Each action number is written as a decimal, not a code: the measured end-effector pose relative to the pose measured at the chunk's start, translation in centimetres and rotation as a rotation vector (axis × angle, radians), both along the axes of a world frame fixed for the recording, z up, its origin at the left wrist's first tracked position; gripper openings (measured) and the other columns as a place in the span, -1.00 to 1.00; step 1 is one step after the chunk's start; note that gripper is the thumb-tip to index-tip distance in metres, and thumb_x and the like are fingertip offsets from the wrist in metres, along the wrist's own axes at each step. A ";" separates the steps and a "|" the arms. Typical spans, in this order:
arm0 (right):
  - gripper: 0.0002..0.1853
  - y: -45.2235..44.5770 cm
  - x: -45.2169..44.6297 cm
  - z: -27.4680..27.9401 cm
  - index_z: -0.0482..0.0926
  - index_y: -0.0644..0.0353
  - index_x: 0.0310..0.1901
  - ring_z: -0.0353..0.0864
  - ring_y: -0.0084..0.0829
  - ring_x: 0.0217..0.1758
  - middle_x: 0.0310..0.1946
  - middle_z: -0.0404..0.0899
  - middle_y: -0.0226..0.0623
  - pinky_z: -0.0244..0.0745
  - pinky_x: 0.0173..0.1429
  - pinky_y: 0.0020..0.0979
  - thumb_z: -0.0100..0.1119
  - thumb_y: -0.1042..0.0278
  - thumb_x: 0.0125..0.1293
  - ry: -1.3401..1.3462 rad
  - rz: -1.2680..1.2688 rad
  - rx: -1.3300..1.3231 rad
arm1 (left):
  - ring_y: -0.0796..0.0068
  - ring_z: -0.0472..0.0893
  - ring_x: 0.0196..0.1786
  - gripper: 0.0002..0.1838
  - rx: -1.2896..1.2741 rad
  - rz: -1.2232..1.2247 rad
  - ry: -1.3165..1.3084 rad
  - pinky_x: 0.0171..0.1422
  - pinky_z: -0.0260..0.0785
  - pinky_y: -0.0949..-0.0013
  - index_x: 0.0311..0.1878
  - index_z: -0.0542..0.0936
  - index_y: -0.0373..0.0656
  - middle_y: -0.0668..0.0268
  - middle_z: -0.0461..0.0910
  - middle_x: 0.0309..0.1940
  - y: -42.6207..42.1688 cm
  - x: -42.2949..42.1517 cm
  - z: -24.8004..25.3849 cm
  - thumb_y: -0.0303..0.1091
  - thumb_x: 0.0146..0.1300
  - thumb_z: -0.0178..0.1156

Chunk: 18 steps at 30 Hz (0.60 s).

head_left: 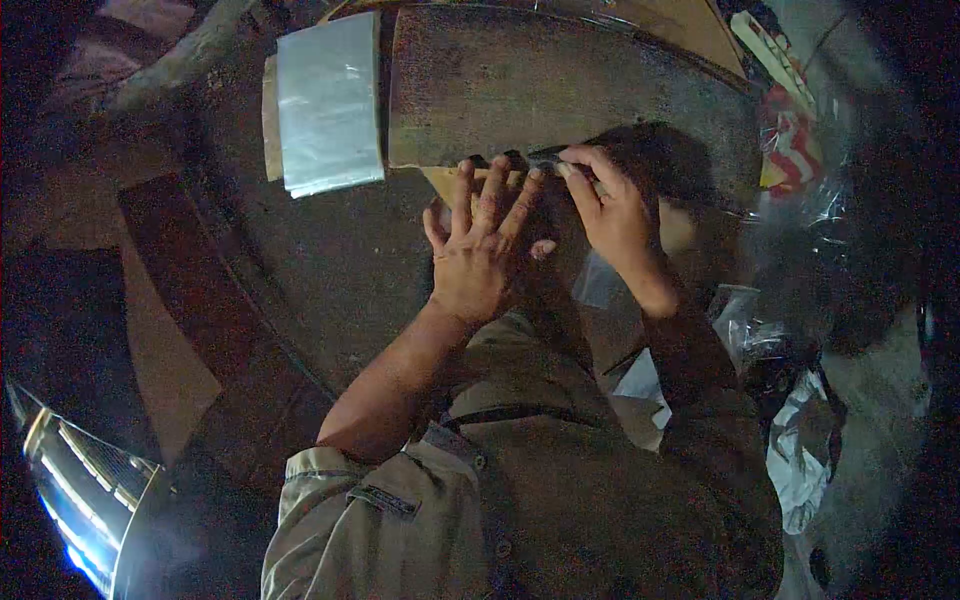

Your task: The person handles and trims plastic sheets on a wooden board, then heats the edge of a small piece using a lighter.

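My left hand (478, 240) lies with its fingers spread, the tips reaching the near edge of a large brown board (570, 85). Beneath its fingers shows part of a tan piece (440, 182) that looks like card or paper. To the right, my right hand (618, 215) has thumb and forefinger pinched together beside that same edge. A small dark, partly shiny thing (545, 158) shows at those fingertips, but its kind cannot be made out. Deep shadow hides much of what lies between the two hands.
A stack of clear plastic bags (330, 105) lies left of the board. Red-and-white packaging (790, 140) and a pale strip (770, 55) sit at the far right. Crumpled clear plastic (745, 325) and a white crumpled sheet (800, 450) lie low on the right.
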State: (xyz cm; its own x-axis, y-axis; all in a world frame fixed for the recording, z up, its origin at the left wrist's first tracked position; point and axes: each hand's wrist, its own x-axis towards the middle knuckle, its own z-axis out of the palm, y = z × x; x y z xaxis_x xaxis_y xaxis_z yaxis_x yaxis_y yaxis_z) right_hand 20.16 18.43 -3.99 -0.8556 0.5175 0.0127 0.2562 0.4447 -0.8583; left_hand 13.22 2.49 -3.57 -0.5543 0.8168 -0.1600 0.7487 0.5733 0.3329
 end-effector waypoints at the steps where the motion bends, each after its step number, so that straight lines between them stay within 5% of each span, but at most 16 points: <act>1: -0.82 0.0 0.0 -0.1 0.50 0.23 -0.11 0.61 -0.18 -0.09 -0.20 0.60 -0.13 0.46 -0.04 -0.37 0.03 0.35 0.34 0.007 -0.022 -0.036 | 0.02 -0.08 0.47 -0.29 0.000 -0.001 0.000 0.23 -0.08 -0.39 0.42 0.07 0.38 0.31 -0.09 0.47 0.0 0.0 0.1 0.21 0.22 -0.03; 10: -0.86 2.5 1.3 0.5 0.56 0.17 -0.17 0.55 -0.57 -0.31 -0.28 0.61 -0.39 0.45 -0.16 -0.52 0.19 0.41 0.25 0.028 -0.370 -0.327 | -0.01 -0.09 0.47 -0.21 -0.067 0.008 0.008 0.29 -0.18 -0.35 0.42 0.09 0.33 0.25 -0.02 0.44 0.5 0.1 0.4 0.37 0.14 -0.07; 12: -0.87 5.2 1.7 -0.5 0.58 0.16 -0.19 0.51 -0.59 -0.33 -0.30 0.61 -0.38 0.43 -0.12 -0.52 0.20 0.39 0.24 0.121 -0.376 0.157 | -0.01 -0.08 0.46 -0.21 -0.045 0.057 -0.037 0.28 -0.17 -0.38 0.42 0.09 0.31 0.23 -0.02 0.43 0.9 0.1 0.5 0.36 0.14 -0.07; 18: -0.78 13.0 1.9 -2.2 0.58 0.23 -0.18 0.59 -0.42 -0.21 -0.26 0.63 -0.24 0.43 -0.05 -0.45 0.22 0.28 0.23 0.095 -0.587 0.375 | -0.06 -0.11 0.46 -0.25 -0.056 -0.003 0.001 0.25 -0.10 -0.42 0.44 0.00 0.36 0.22 -0.11 0.44 0.7 -0.1 0.9 0.24 0.21 -0.02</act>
